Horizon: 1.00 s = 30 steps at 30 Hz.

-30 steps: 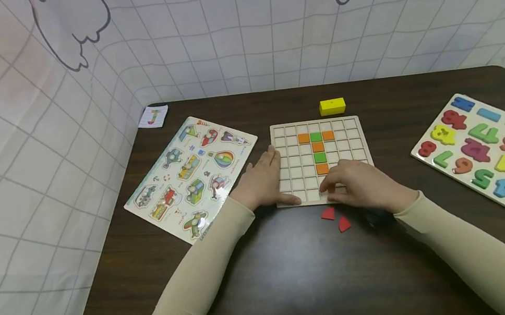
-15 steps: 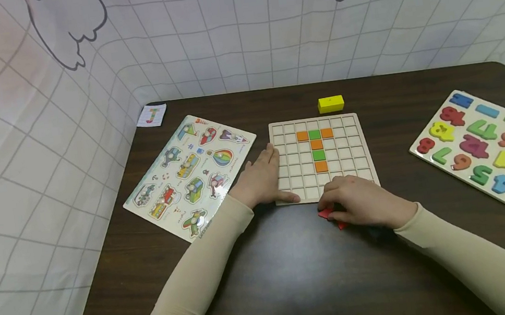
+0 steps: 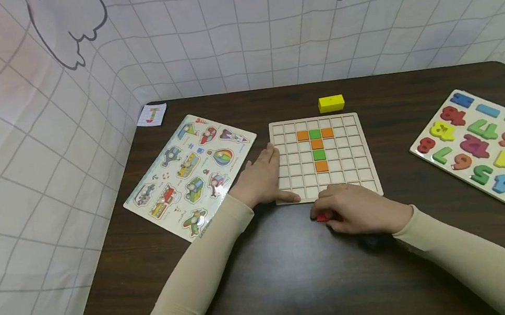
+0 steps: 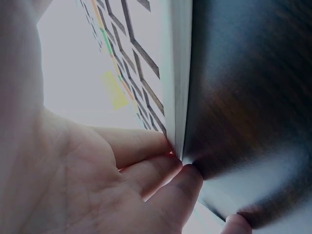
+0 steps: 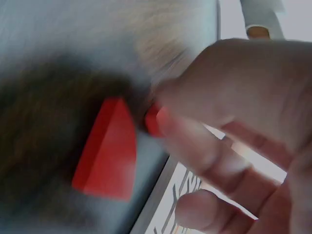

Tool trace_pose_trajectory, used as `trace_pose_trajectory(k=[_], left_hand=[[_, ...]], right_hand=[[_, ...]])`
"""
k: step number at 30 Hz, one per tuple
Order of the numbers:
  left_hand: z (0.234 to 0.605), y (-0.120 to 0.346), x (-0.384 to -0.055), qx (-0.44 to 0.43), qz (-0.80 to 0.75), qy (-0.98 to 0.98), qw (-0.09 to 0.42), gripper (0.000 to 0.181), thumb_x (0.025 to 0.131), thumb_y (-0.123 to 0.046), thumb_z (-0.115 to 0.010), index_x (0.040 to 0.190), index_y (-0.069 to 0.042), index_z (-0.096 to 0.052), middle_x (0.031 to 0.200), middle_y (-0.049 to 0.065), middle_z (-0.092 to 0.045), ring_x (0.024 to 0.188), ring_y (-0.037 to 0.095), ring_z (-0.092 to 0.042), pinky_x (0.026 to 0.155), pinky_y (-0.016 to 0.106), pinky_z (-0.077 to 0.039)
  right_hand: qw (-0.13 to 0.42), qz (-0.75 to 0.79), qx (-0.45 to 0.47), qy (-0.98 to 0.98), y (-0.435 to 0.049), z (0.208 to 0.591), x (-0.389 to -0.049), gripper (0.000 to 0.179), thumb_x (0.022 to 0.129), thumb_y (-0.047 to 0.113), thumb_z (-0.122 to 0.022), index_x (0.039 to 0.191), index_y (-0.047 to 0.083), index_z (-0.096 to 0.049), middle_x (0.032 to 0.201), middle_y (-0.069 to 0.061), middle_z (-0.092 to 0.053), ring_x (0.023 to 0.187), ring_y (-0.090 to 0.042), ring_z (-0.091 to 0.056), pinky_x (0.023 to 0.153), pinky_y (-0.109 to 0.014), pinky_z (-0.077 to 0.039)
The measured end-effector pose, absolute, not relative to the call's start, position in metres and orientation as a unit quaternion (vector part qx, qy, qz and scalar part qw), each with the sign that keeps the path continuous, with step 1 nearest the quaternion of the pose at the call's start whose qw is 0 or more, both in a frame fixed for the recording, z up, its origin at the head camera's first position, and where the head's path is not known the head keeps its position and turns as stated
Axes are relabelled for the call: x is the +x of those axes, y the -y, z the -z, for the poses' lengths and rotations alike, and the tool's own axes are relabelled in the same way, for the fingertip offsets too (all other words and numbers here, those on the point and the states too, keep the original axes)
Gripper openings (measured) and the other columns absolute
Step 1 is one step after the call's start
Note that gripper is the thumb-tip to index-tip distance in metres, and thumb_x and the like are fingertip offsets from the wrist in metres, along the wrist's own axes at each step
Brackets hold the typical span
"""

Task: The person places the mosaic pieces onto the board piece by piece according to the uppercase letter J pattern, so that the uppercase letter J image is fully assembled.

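Note:
A pale wooden grid board [image 3: 292, 173] lies mid-table, with orange [image 3: 321, 166] and green [image 3: 319, 155] square tiles set in a T shape. Along its left side rests my left hand [image 3: 260, 180], fingers extended against the edge and thumb at the near corner; the left wrist view shows the fingertips touching the board's edge [image 4: 175, 73]. Just in front of the board, my right hand [image 3: 358, 210] has thumb and index finger round a red wedge-shaped piece [image 3: 321, 218], blurred in the right wrist view. A second red wedge [image 5: 109, 151] lies beside those fingers, hidden by the hand from the head view.
A picture puzzle board [image 3: 200, 158] lies to the left, and a number puzzle board [image 3: 493, 149] to the right. Behind the grid board sits a yellow block [image 3: 331, 103]. A small card [image 3: 151, 115] with a coloured pattern lies at the far left corner.
My right hand has moved from the grid's near rows down and left to the red pieces, its fingers now round one of them. The left hand has stayed at the board's edge.

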<state>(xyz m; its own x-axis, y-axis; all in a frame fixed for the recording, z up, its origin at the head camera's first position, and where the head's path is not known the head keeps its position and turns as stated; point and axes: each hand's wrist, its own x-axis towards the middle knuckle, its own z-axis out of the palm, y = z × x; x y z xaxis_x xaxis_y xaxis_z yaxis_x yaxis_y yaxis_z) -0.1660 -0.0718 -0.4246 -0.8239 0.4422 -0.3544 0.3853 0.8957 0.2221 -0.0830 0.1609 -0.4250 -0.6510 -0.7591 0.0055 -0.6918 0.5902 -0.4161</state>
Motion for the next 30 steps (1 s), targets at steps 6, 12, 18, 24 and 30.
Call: trace_pose_trajectory(k=[6, 12, 18, 24, 30], left_hand=[[0.4243, 0.0713, -0.1641, 0.219, -0.066, -0.952, 0.203, 0.139, 0.073, -0.078, -0.078, 0.166, 0.0, -0.011, 0.176, 0.016, -0.006, 0.164, 0.027, -0.018, 0.124, 0.062, -0.032], [0.4233, 0.0707, -0.1625, 0.218, -0.065, -0.952, 0.203, 0.138, 0.073, -0.078, -0.078, 0.166, -0.001, -0.012, 0.177, 0.015, -0.007, 0.164, 0.027, -0.018, 0.124, 0.061, -0.032], [0.4228, 0.0711, -0.1616, 0.217, -0.067, -0.952, 0.207, 0.137, 0.074, -0.078, -0.077, 0.166, -0.001, -0.011, 0.177, 0.015, -0.006, 0.164, 0.026, -0.017, 0.125, 0.061, -0.031], [0.4223, 0.0713, -0.162, 0.217, -0.066, -0.952, 0.205, 0.137, 0.074, -0.078, -0.078, 0.166, -0.001, -0.012, 0.177, 0.015, -0.006, 0.164, 0.027, -0.017, 0.125, 0.06, -0.032], [0.4199, 0.0714, -0.1635, 0.219, -0.066, -0.953, 0.2, 0.137, 0.074, -0.078, -0.078, 0.166, -0.001, -0.012, 0.176, 0.016, -0.006, 0.164, 0.027, -0.018, 0.124, 0.061, -0.032]], right_hand=[[0.067, 0.18, -0.442, -0.876, -0.1608, 0.4258, -0.0845, 0.02, 0.085, 0.015, -0.085, 0.103, 0.022, -0.079, 0.106, 0.007, -0.068, 0.095, -0.012, -0.061, 0.086, -0.037, -0.057], [0.075, 0.167, -0.45, -0.874, -0.1634, 0.424, -0.0824, 0.025, 0.084, 0.01, -0.083, 0.106, 0.02, -0.078, 0.103, 0.008, -0.07, 0.091, -0.011, -0.063, 0.086, -0.037, -0.057], [0.062, 0.154, -0.454, -0.875, -0.1666, 0.4235, -0.0794, 0.029, 0.082, 0.011, -0.086, 0.109, 0.019, -0.078, 0.097, 0.007, -0.071, 0.087, -0.011, -0.063, 0.082, -0.037, -0.057], [0.062, 0.156, -0.437, -0.883, -0.1655, 0.4239, -0.0788, 0.025, 0.084, 0.025, -0.088, 0.107, 0.02, -0.078, 0.096, 0.009, -0.07, 0.086, -0.009, -0.06, 0.082, -0.034, -0.056], [0.04, 0.159, -0.447, -0.879, -0.1644, 0.4247, -0.0798, 0.021, 0.083, 0.028, -0.089, 0.099, 0.022, -0.077, 0.096, 0.01, -0.067, 0.088, -0.009, -0.058, 0.082, -0.034, -0.054]])
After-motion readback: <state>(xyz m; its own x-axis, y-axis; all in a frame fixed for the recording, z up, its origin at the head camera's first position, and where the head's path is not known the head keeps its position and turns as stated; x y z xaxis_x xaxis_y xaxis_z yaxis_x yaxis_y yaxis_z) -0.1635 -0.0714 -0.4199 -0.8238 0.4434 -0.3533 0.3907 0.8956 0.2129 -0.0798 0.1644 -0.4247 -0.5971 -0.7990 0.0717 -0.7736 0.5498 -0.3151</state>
